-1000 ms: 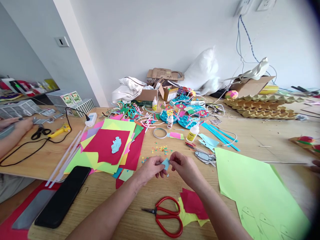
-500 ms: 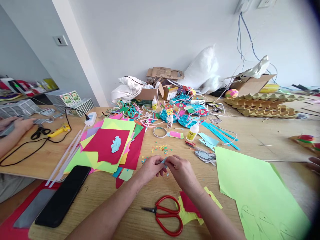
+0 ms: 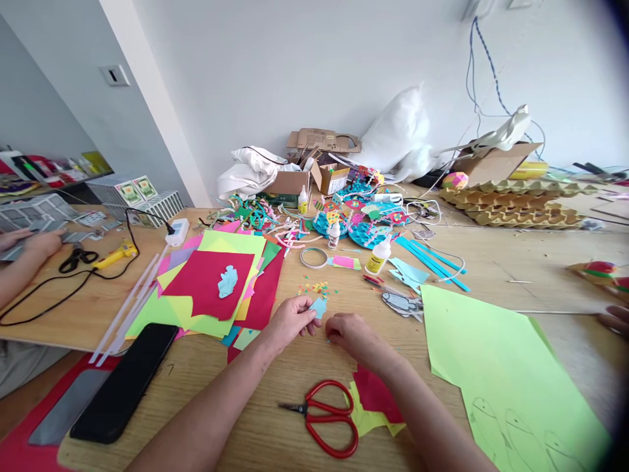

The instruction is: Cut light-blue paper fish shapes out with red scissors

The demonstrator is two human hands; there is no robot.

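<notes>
My left hand (image 3: pixel 293 320) pinches a small light blue paper cutout (image 3: pixel 319 307) between thumb and fingertips. Just right of it, my right hand (image 3: pixel 352 333) hovers low at the tabletop with its fingers curled together; whatever is between them is hidden or too small to name. Beyond both hands lies a scatter of tiny coloured paper bits (image 3: pixel 317 288). Red-handled scissors (image 3: pixel 331 419) rest below, beside red paper scraps (image 3: pixel 376 393) and yellow ones. A light blue paper fish (image 3: pixel 228 282) lies on the red sheet (image 3: pixel 196 282) to the left.
A large light green sheet (image 3: pixel 491 354) with drawn fish covers the right side. Glue bottles (image 3: pixel 378 255), a tape roll (image 3: pixel 313 257) and a grey paper fish (image 3: pixel 401 303) lie further back. A black phone-like slab (image 3: pixel 125 383) sits left. Another person's hand (image 3: pixel 44 244) is at far left.
My hands have come apart: the right has drawn away to the right and slightly down, leaving the blue cutout in my left hand, now more visible.
</notes>
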